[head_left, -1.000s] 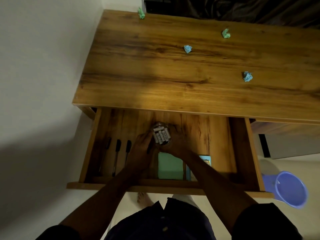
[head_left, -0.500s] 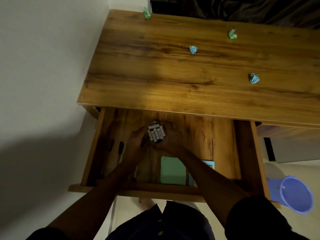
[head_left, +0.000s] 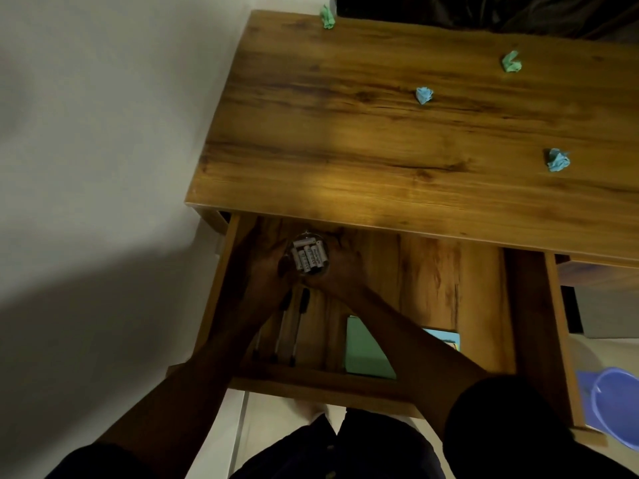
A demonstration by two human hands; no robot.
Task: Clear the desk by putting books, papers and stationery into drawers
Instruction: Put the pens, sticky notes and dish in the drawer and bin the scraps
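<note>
Jar (head_left: pixel 308 258): small clear glass, packed with white lettered sticks, inside open drawer (head_left: pixel 449 271).
Hands: left hand (head_left: pixel 268 267) and right hand (head_left: pixel 340 267) cupped around jar.

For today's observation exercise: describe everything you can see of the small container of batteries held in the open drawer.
The container looks like a small round clear cup or jar, open at the top, its material hard to tell in the dim light. Several white batteries with dark print lie packed inside, some slanted. It sits toward the back left of the open drawer, just under the desk's front edge. The left hand and right hand cup it from both sides.
</note>
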